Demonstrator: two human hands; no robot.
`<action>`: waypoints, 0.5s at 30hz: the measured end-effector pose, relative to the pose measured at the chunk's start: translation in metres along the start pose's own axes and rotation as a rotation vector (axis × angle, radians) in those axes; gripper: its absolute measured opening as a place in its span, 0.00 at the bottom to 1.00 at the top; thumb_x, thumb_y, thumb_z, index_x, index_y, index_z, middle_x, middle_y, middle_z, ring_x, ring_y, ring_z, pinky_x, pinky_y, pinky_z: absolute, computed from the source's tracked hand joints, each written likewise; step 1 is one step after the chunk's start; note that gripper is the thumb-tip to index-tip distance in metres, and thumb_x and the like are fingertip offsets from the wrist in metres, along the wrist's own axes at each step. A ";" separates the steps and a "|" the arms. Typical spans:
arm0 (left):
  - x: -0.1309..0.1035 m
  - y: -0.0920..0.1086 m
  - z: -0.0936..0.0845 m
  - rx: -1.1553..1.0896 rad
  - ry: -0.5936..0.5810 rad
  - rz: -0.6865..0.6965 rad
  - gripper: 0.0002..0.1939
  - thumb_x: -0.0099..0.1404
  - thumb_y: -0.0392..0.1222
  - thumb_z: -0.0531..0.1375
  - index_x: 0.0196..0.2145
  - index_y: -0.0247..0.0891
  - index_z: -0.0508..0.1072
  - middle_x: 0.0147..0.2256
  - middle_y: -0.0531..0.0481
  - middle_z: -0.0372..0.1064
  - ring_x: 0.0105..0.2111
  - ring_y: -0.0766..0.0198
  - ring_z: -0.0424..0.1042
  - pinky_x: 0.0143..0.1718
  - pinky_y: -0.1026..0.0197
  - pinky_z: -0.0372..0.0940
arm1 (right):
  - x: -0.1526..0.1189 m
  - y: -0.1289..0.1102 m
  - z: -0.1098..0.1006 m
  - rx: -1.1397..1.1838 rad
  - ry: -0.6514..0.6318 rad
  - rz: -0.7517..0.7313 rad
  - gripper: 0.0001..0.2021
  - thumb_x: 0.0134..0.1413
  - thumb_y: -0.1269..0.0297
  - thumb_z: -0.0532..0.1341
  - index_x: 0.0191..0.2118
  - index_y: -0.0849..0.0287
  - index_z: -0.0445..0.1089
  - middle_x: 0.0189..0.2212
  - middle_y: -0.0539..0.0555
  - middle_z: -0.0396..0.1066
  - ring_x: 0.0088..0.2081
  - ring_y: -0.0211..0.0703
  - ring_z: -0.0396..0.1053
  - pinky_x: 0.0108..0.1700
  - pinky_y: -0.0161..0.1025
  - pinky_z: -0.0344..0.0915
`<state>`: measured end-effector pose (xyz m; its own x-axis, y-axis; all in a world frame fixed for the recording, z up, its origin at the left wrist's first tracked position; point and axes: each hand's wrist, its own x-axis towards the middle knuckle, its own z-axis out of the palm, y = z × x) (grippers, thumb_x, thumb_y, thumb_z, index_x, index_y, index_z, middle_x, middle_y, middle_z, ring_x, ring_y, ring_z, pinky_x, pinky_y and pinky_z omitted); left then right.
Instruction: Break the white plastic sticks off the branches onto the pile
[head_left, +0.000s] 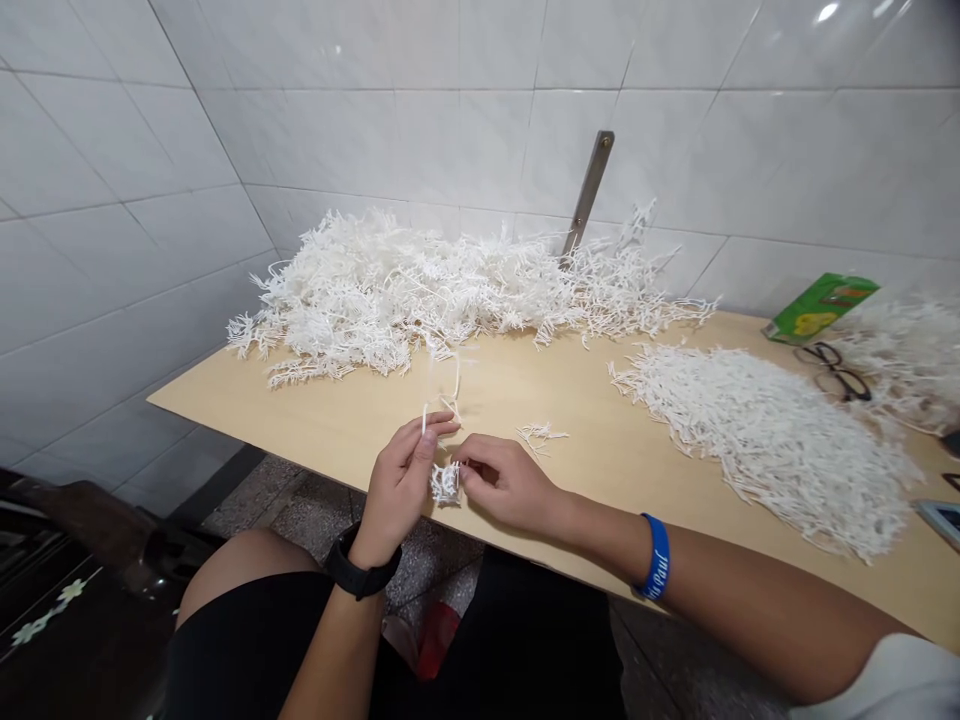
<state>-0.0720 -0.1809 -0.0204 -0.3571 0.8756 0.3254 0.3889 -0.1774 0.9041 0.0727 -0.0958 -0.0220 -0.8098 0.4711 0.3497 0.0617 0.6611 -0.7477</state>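
My left hand (pixel 405 478), with a black band on its wrist, is closed around a white branched plastic strip (pixel 445 484) near the table's front edge. Thin white strands of it stick out above the fingers. From the right, my right hand (pixel 501 480) meets the strip, thumb and forefinger pinched together at its side. Whatever lies between those fingertips is too small to make out. A few loose white twig-like bits (pixel 541 434) lie on the table just beyond my right hand.
Along the wall rises a big heap of tangled white branched strips (pixel 420 280). A flat pile of small white pieces (pixel 780 430) spreads to the right. Glasses (pixel 840 372), a green box (pixel 821 306) and a phone-like device (pixel 941 522) lie farther right. A metal bracket (pixel 589 195) stands against the tiles.
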 end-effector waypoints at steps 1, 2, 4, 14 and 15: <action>0.000 0.001 0.000 -0.012 0.024 -0.012 0.17 0.71 0.46 0.50 0.41 0.38 0.77 0.50 0.46 0.71 0.54 0.58 0.67 0.57 0.56 0.59 | 0.000 0.000 0.000 -0.023 -0.020 0.018 0.06 0.53 0.74 0.55 0.29 0.60 0.67 0.26 0.49 0.66 0.28 0.36 0.62 0.33 0.33 0.58; 0.000 0.001 0.000 -0.018 0.044 -0.023 0.17 0.71 0.46 0.50 0.40 0.38 0.77 0.50 0.45 0.71 0.53 0.58 0.67 0.56 0.56 0.60 | 0.000 -0.001 0.000 -0.045 -0.039 0.030 0.07 0.52 0.74 0.54 0.27 0.59 0.66 0.25 0.48 0.65 0.27 0.35 0.61 0.32 0.33 0.57; 0.000 0.003 0.001 -0.019 0.076 -0.039 0.18 0.71 0.46 0.49 0.38 0.37 0.77 0.49 0.45 0.72 0.53 0.58 0.68 0.55 0.57 0.60 | 0.001 -0.001 0.001 -0.074 -0.066 0.033 0.08 0.52 0.73 0.54 0.24 0.59 0.62 0.23 0.47 0.61 0.26 0.35 0.58 0.31 0.33 0.55; 0.008 -0.015 0.001 -0.186 0.377 -0.140 0.19 0.69 0.53 0.49 0.32 0.37 0.70 0.40 0.43 0.76 0.40 0.60 0.75 0.42 0.57 0.68 | -0.002 -0.009 0.001 0.005 -0.064 -0.029 0.09 0.47 0.73 0.51 0.20 0.57 0.53 0.19 0.47 0.55 0.23 0.35 0.54 0.28 0.34 0.52; 0.010 -0.017 0.000 -0.234 0.436 -0.164 0.20 0.69 0.55 0.48 0.32 0.37 0.68 0.38 0.43 0.76 0.36 0.60 0.75 0.39 0.57 0.68 | -0.004 -0.010 0.001 0.000 -0.073 -0.056 0.09 0.46 0.73 0.51 0.20 0.57 0.52 0.19 0.47 0.55 0.22 0.35 0.53 0.28 0.34 0.52</action>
<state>-0.0820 -0.1691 -0.0325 -0.7376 0.6404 0.2141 0.1156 -0.1927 0.9744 0.0748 -0.1046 -0.0169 -0.8524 0.3895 0.3490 0.0152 0.6854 -0.7280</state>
